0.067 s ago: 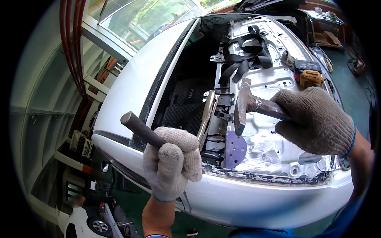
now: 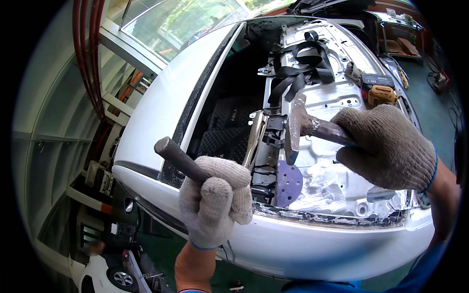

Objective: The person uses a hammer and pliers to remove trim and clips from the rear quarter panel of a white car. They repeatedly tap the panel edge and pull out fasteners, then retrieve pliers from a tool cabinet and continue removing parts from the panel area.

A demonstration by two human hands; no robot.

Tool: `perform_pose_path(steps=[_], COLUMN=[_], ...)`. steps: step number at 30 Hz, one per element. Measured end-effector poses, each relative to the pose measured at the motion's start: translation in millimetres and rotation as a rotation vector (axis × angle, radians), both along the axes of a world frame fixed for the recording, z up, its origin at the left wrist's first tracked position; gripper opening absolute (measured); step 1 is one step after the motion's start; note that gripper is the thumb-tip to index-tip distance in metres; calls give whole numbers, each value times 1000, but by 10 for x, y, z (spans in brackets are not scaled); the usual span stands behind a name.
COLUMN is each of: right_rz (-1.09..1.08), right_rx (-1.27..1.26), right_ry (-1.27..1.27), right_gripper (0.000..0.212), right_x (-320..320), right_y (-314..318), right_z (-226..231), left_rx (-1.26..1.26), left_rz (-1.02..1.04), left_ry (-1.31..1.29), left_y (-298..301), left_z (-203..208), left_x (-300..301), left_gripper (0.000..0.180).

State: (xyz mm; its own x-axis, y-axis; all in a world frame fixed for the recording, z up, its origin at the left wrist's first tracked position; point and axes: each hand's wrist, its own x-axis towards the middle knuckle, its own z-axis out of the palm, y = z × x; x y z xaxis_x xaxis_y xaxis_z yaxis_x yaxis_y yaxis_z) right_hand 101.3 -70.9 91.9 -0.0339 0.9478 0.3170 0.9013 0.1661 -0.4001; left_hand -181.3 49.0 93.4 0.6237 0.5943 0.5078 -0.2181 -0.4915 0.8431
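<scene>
My left hand [image 2: 215,205], in a white knit glove, is closed around a dark, thick metal rod [image 2: 178,155]. One end of the rod sticks out up and to the left; the other is hidden by the hand. My right hand [image 2: 386,146], in a greyish-brown knit glove, grips a worn hammer [image 2: 294,129] by its handle. The hammer's head is rusty and points left. Both hands are over the rear of a white car body [image 2: 303,246], apart from each other. Below the hammer are a purple sanding disc [image 2: 289,183] and crumpled white plastic [image 2: 320,188].
Black straps [image 2: 305,68] lie coiled on the bare metal panel. A yellow-and-black power tool [image 2: 382,95] rests at the panel's right side. Left of it, the car's dark interior [image 2: 229,122] lies open. Another white car [image 2: 105,273] stands at lower left, near a person.
My left hand and the rod have shifted slightly to the right. The hammer has moved a little left and up with my right hand.
</scene>
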Motion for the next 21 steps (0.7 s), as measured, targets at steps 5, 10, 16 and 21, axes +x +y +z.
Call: perform_pose_path(steps=[5,10,16,21], right_rz=[-23,-1,46,61], right_rx=[107,364,407,448], right_ry=[-3,-53,-119,-145], right_gripper=[24,23,22,21], right_x=[-37,-36,-115,-117], right_y=[18,48,21,12], right_z=[152,267,489,568], left_rx=[26,-5,-97,-96], left_rz=[-67,-61,2,57], left_ry=[59,65,-12,-43], left_y=[-80,-78,-122,-177], left_z=[-17,-2,-28,-59], left_x=[76,199,166,164], left_gripper=[38,35,24,26])
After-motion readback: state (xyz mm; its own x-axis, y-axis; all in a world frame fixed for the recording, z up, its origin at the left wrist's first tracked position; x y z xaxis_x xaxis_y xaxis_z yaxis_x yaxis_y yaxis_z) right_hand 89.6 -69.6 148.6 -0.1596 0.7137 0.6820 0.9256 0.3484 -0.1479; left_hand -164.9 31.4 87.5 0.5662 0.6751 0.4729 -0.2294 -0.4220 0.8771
